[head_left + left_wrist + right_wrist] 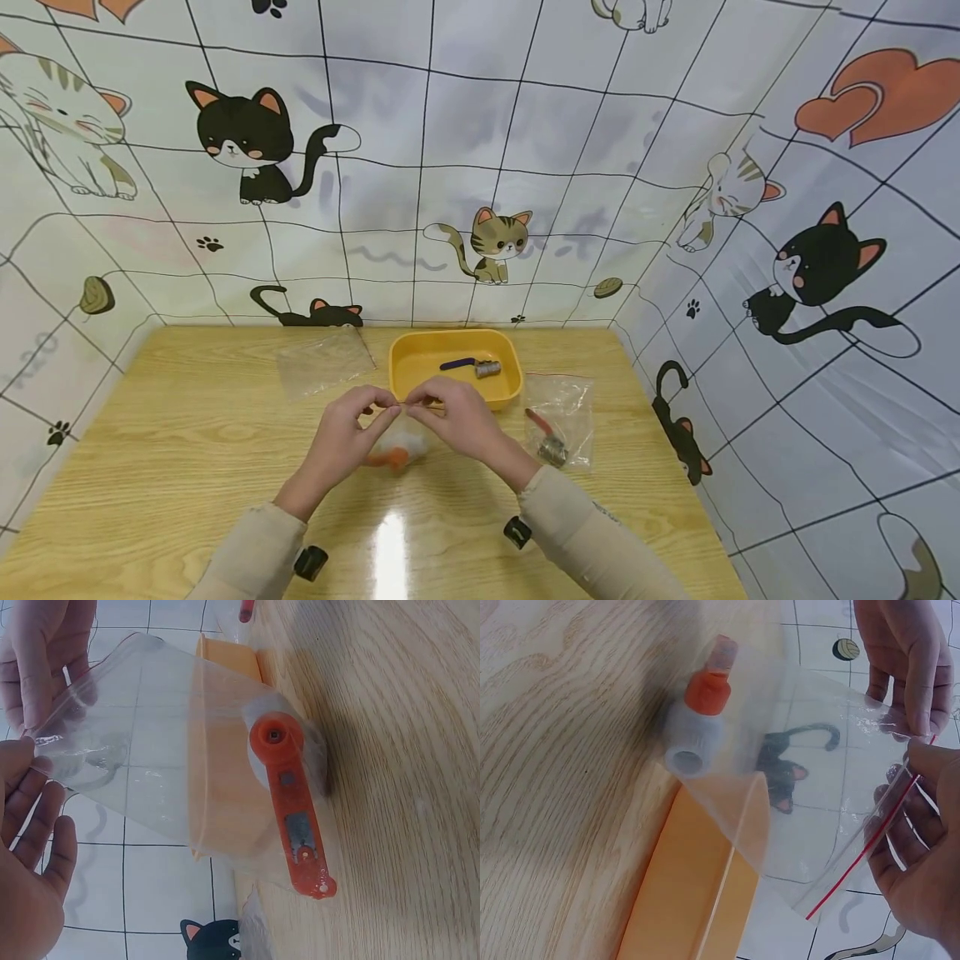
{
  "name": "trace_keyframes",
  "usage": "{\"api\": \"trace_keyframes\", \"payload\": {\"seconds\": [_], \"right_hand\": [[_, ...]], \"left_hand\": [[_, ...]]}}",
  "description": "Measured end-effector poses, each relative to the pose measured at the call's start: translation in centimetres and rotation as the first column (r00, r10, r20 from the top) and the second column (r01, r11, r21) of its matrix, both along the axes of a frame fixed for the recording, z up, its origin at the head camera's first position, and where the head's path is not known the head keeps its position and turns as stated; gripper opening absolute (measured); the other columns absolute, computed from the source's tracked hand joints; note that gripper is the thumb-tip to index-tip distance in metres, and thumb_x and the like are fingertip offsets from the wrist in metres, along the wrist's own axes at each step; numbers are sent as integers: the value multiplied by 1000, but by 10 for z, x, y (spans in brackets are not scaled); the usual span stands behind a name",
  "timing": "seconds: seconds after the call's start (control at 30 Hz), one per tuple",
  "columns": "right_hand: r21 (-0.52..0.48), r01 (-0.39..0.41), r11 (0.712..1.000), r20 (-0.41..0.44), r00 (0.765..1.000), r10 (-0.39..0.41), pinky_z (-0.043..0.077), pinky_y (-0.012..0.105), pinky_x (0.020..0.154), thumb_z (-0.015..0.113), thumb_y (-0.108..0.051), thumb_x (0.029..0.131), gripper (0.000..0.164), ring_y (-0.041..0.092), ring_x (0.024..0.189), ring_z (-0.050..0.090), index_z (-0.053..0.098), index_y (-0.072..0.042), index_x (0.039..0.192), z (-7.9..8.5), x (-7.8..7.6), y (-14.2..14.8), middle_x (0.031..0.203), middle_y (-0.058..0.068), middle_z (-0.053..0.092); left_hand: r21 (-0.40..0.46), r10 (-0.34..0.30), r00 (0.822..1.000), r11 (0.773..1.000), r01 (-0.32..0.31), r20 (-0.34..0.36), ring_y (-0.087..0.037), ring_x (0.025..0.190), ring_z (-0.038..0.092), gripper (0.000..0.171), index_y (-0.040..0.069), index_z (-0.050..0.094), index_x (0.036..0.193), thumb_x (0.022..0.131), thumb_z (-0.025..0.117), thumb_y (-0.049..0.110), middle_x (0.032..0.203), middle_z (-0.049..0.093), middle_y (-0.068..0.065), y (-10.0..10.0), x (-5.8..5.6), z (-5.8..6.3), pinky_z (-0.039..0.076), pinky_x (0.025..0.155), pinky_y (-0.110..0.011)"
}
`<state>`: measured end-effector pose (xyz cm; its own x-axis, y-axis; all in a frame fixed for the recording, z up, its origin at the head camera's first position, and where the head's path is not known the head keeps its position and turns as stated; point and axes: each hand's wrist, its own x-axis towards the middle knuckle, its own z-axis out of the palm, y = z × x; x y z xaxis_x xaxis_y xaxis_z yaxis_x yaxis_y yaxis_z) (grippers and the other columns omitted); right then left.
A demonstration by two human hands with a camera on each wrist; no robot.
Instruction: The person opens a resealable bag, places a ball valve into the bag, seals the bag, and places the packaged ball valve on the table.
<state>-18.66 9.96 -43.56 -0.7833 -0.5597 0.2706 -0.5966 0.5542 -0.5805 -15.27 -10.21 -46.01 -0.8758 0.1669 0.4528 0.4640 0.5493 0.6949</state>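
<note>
Plastic bag, edge pinched, tray near

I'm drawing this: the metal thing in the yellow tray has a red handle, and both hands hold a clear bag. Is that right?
Not quite: the metal thing in the yellow tray has a blue handle, as the head view shows. The left hand and right hand do hold a clear bag.

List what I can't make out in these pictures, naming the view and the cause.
Right wrist: part of the red seal line on the clear bag, covered by the right hand.
Left wrist: any lettering on the grey plate of the orange handle, blurred.
Left wrist: the rest of the red object, cut off by the top edge.
Head: the marking on the right sleeve, too small.
</note>
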Motion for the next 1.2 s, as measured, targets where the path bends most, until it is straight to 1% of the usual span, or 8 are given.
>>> {"api": "trace_keyframes", "payload": {"seconds": [0.13,0.27,0.43,0.6,0.7,0.93,1.07,1.2], "right_hand": [[-10,-6,1000,-29,1000,6,53,21,80,62,-36,95,19,1,90,64,73,-22,102,2,-1,-1,97,-10,71],[-20,-18,1000,-49,999,17,55,25,81,63,-35,94,18,2,89,65,73,-21,99,3,0,-2,96,-8,72],[-15,-17,1000,-60,998,16,54,25,80,64,-33,94,17,3,87,65,74,-20,98,4,2,-3,93,-7,73],[-16,-2,1000,-70,998,1,55,29,78,66,-32,93,18,5,86,66,76,-18,96,2,4,-4,92,-5,74],[-1,15,1000,-80,997,-15,55,28,78,66,-32,92,18,6,87,67,76,-18,97,1,4,-4,93,-6,74],[74,40,996,-135,990,-30,53,24,80,67,-35,91,17,6,89,66,74,-21,97,2,4,-5,93,-9,73],[73,37,997,-152,988,-26,53,22,79,67,-34,91,15,5,87,66,74,-21,95,2,5,-6,91,-9,73],[51,35,998,-143,989,-27,53,21,78,68,-34,91,16,5,85,66,75,-20,94,0,4,-6,90,-9,74]], "left_hand": [[4,-6,998,1000,7,-65,-7,85,62,10,21,70,94,87,73,15,92,69,10,0,-1,-1,53,73,-30],[-13,-21,993,1000,19,-116,-9,87,62,8,20,68,93,88,73,16,91,69,8,0,-2,-1,52,74,-32],[-49,-36,995,998,31,-96,-8,90,61,6,21,66,94,90,70,18,90,67,9,0,0,-3,52,76,-34],[-79,-36,996,996,29,-80,-8,92,61,9,21,66,97,90,71,17,93,66,10,-1,1,-5,53,78,-35],[-90,-22,996,996,14,-89,-9,93,63,9,21,68,97,89,72,18,94,68,10,-1,0,-6,54,79,-37],[-92,2,989,996,-16,-150,-9,91,62,10,21,68,92,86,74,16,90,68,10,1,-2,-9,54,77,-35],[-109,1,987,994,-19,-160,-10,92,62,9,21,66,91,87,73,17,91,67,9,2,-2,-9,54,78,-36],[-119,-9,985,993,-11,-171,-11,94,62,9,21,67,93,87,73,16,93,68,9,1,-2,-9,55,79,-37]]}}
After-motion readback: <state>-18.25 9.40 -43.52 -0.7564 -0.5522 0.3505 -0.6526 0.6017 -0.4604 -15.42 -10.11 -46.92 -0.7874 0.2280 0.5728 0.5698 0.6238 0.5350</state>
